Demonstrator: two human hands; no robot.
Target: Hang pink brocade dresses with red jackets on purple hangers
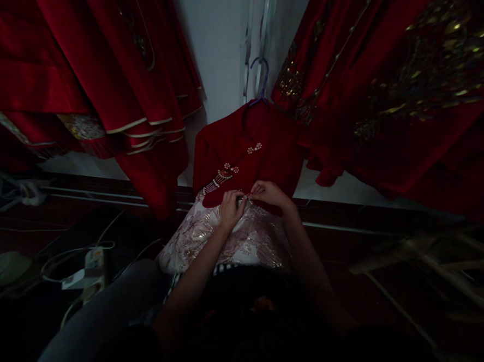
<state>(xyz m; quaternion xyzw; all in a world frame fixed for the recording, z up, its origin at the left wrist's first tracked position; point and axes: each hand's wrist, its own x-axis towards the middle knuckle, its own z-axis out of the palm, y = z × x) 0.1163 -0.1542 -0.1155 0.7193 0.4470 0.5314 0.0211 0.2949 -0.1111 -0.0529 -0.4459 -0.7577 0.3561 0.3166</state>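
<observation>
A red velvet jacket (pixel 265 157) hangs on a purple hanger (pixel 261 73) against the white wall, with beaded clasps (pixel 254 147) down its front. Below it spreads a pale pink sequinned skirt (pixel 249 238). My left hand (pixel 230 206) and my right hand (pixel 267 193) meet at the jacket's lower front edge. Both have their fingers pinched around a small beaded fastening (pixel 246 197) there. A beaded tassel ornament (pixel 221 178) sits just above my left hand.
Red garments with gold trim (pixel 108 74) hang at the left. Red gold-embroidered robes (pixel 404 83) hang at the right. A white power strip with cables (pixel 89 269) lies on the dark floor at the left. A pale wooden frame (pixel 427 257) stands at the right.
</observation>
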